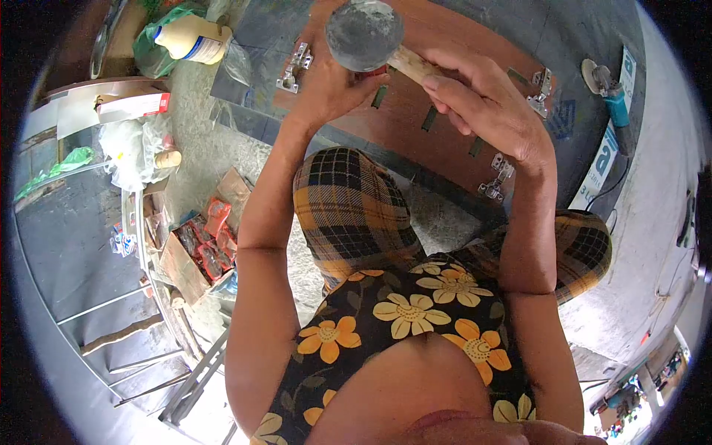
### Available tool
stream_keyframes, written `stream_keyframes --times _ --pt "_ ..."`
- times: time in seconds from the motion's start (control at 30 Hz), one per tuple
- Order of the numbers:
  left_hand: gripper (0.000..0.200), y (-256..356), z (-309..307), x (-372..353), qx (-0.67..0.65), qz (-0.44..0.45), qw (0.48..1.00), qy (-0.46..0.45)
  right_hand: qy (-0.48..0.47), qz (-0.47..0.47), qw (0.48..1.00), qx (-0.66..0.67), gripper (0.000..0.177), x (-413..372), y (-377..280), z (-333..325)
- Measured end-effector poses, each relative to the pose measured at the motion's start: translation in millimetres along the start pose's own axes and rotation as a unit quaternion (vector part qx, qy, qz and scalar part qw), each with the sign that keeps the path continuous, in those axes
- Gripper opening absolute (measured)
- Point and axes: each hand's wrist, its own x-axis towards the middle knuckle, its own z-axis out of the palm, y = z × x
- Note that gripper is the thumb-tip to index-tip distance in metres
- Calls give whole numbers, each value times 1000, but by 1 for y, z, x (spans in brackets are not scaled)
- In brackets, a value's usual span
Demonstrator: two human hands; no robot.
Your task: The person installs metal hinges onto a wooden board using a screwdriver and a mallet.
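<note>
My right hand [486, 100] is closed around the wooden handle [411, 65] of a mallet with a round, dark grey head [363, 35]. Below that head, my left hand [334, 89] is closed at the brown wooden panel [445, 163]; a bit of red shows by its thumb, but the mallet hides what the fingers hold. Dark narrow strips or slots [429, 119] run across the panel. Metal hinges sit along its edges: one at the left [295, 68], one at the near right [497, 178] and one at the far right [541, 93].
An angle grinder [614, 104] with a cable lies to the right. At the upper left stands a cream bottle [193, 39] by a green bag. A cardboard box [182, 271] of red packets is at lower left, near metal frames [141, 222]. My knees are close to the panel.
</note>
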Motion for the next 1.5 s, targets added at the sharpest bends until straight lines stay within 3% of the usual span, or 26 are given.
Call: stream_keyframes --times 0.17,0.3,0.43,0.53,0.6,0.67,0.73,0.87,0.93,1.03,1.1,1.2,1.4,1.5 --pt "35 0 -1 4 -36 19 999 -10 52 -60 995 -63 38 -4 7 -3" --pt "32 5 -5 4 -70 23 997 24 52 -60 996 -39 42 -5 2 -6" --pt "36 4 -10 0 -48 -126 988 -70 48 -80 995 -31 43 -3 0 -6" --pt "40 8 -11 1 6 -160 983 -90 52 -84 994 -38 43 -3 0 -6" --pt "40 9 -8 -1 77 -30 996 18 53 -79 995 -39 43 -3 1 -6" --pt "40 12 -6 -2 72 14 996 53 56 -74 995 -46 43 -3 2 -6" --pt "40 20 -9 0 -5 -30 999 17 62 -78 993 -59 42 -3 4 -5" --pt "38 12 -3 -4 8 -29 999 30 56 -91 992 -60 37 -2 2 -4" --pt "37 5 1 -3 3 -3 999 35 36 -66 997 -27 33 -2 3 -3" --pt "35 8 1 -5 -14 -31 999 22 5 -25 1000 8 31 1 8 0" --pt "42 3 4 -5 -27 -44 999 12 18 -95 994 -46 31 4 10 -1" --pt "49 1 5 -8 -30 -56 998 -17 30 -121 989 -76 32 1 10 0" --pt "37 10 -5 -8 66 40 997 23 35 -98 991 -86 35 -2 8 -1" --pt "36 18 -17 -12 -28 -50 998 -30 61 -125 984 -109 37 -5 9 -1"
